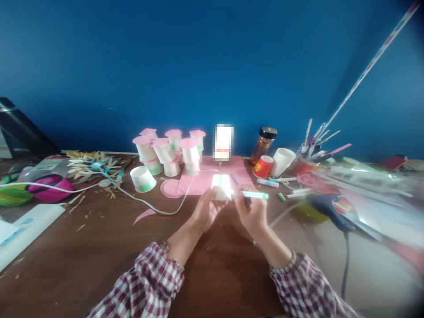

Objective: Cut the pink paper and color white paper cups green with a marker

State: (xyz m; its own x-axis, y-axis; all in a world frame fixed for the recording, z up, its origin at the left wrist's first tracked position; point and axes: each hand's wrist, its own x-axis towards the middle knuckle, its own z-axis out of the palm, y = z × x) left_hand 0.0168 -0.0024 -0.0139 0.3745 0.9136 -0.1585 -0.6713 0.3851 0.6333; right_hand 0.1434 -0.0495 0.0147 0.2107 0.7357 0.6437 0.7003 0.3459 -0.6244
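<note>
My left hand (208, 210) is wrapped round a small white paper cup (221, 186), which it holds above the table near the middle. In my right hand (251, 214) is a marker (253, 194) with a pale green end pointing right; its other end meets the cup's right side. Behind the cup lies a pink paper sheet (205, 179). To the left, several white cups topped with pink paper discs (190, 152) stand in stacks. One more white cup (143, 179) with a green patch sits apart, in front of them.
Beyond the sheet stands a bright, pixelated upright thing (224, 142) with a white cable. At right are a dark-lidded jar (265, 143), a red cup (263, 167), a white cup (282, 161), a pen holder (306, 164) and a glue gun (333, 210). A magenta ball-like thing (51, 189) lies left.
</note>
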